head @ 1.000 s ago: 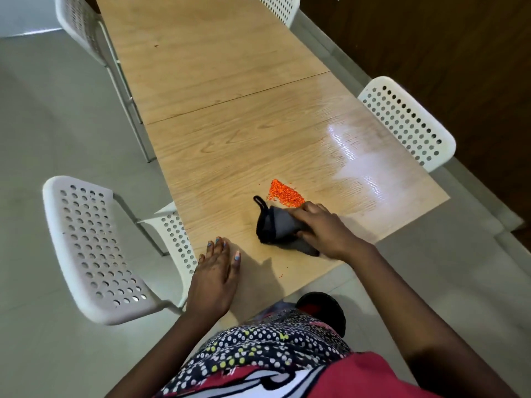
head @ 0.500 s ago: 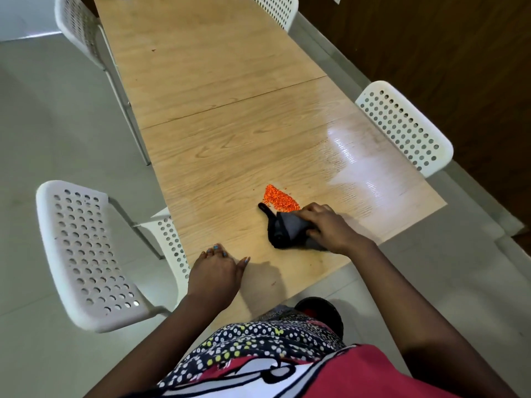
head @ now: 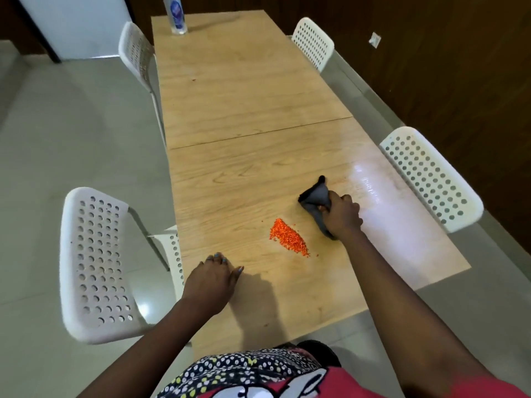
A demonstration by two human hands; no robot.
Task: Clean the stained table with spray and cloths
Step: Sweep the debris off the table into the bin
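Right hand gripping a bunched dark grey cloth, fingers curled round it, cloth pressed to the wooden tabletop with one corner poking up at the far end. Cloth sits on the right half of the near panel, beside a glossy pale patch of surface.

Small heap of orange grains lies on the tabletop near the cloth, toward the person and slightly left of it, not touching it. A few stray grains at the heap's near end.

Left hand planted on the tabletop near its left edge, fingers bent under at the tips, holding nothing.

Clear spray bottle with blue label stands upright at the far end of the tabletop, well apart from the hands. Four white perforated chairs along the two sides
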